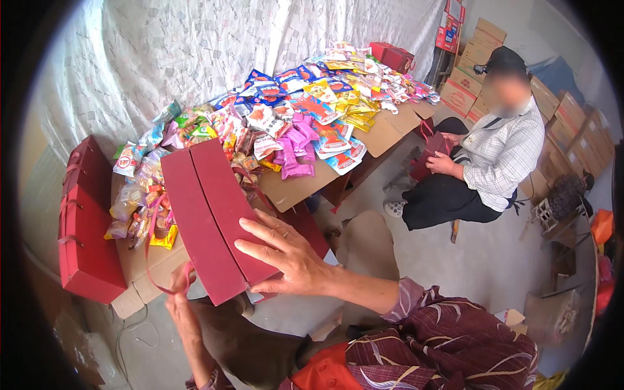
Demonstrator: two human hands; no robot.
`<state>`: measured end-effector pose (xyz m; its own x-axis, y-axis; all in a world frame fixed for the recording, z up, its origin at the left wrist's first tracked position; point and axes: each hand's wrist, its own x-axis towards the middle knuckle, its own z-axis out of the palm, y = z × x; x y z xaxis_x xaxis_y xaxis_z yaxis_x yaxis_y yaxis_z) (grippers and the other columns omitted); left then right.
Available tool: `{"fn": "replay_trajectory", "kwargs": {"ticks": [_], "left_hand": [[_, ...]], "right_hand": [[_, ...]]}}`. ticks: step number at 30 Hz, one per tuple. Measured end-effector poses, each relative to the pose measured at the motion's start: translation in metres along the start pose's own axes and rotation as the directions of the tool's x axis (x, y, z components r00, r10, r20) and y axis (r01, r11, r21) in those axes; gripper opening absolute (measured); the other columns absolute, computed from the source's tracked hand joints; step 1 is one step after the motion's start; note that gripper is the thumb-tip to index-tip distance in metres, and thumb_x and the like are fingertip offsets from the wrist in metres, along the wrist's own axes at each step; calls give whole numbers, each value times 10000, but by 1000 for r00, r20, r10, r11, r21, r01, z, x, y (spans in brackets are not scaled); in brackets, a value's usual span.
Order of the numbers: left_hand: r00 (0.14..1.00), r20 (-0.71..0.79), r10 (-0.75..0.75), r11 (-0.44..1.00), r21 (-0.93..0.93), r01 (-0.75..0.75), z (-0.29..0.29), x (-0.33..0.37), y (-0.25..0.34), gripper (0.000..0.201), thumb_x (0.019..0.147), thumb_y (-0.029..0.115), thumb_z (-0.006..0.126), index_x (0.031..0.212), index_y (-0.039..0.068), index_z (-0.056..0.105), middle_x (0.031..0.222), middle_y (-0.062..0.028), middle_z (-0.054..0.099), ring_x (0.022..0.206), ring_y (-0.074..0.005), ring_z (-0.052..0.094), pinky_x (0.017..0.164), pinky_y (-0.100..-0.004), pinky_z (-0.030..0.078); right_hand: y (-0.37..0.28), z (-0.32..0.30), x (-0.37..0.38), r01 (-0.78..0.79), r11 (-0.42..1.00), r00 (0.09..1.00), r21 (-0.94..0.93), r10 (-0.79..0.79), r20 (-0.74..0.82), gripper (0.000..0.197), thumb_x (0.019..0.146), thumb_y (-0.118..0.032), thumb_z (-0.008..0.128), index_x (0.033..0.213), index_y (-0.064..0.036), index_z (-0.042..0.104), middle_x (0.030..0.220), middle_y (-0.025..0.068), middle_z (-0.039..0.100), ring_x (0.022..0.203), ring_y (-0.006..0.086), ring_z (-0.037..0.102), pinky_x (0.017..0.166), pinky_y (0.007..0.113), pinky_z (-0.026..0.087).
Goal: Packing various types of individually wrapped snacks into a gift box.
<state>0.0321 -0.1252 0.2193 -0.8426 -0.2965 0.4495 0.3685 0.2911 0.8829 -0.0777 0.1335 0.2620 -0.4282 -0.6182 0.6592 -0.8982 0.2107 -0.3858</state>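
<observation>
A dark red gift box (214, 214) stands tilted in front of me at the near edge of the snack-covered table, a seam running along its top. My right hand (292, 257) lies against its near right side, fingers spread, with a ring on one finger. At the near left corner my left hand (180, 300) is closed on a red ribbon handle (151, 263), which loops out from the box's left side. Part of the left hand's grip is hard to see. Behind the box, pink packets (298, 146) and other snack bags (263, 120) are heaped up.
More red gift boxes (91, 227) stand in a row at the table's left end, and another red box (393, 57) is at the far end. On the right a seated person (507, 149) holds a small red box (429, 156). Cardboard cartons (465, 84) are stacked behind.
</observation>
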Motion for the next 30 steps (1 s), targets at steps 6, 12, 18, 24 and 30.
{"fn": "replay_trajectory", "kwargs": {"ticks": [6,12,18,24,30], "left_hand": [[929,-235,-284,944,103,315,-116,4,-46,617,1031,542,423,927,-11,676,877,-74,694,773,-149,623,719,-307,485],[820,-550,161,875,464,140,-145,97,-94,324,985,255,616,1186,4,656,1150,-124,659,1117,-222,594,977,-333,448],[873,-412,262,597,780,189,-178,157,-110,521,960,390,616,1357,60,548,1378,-200,527,1287,-359,502,1043,-421,432],[935,-322,149,534,822,198,-202,232,-160,612,943,487,600,1375,59,536,1300,-250,577,1226,-390,551,1020,-453,447],[911,-398,-109,699,621,355,-208,314,-173,829,890,615,591,1436,4,461,1413,-285,506,1294,-406,517,1069,-439,413]], "right_hand": [[-7,4,11,22,998,1000,53,-22,-6,838,648,-336,886,1384,-107,555,1515,159,422,1383,412,415,1092,488,406],[-4,4,5,-12,1000,1000,-2,12,-3,752,686,-394,863,1307,-50,613,1450,221,479,1333,441,467,1072,500,432],[-3,13,3,-13,998,998,56,10,57,720,739,-436,843,1295,-48,603,1453,231,451,1325,472,459,1051,532,449],[-1,3,5,-28,999,997,22,26,75,703,745,-441,843,1284,-60,602,1437,224,460,1302,508,464,1024,552,466],[15,7,4,13,997,999,70,-16,32,690,725,-456,856,1250,-79,616,1420,207,468,1215,542,524,950,576,510]]}}
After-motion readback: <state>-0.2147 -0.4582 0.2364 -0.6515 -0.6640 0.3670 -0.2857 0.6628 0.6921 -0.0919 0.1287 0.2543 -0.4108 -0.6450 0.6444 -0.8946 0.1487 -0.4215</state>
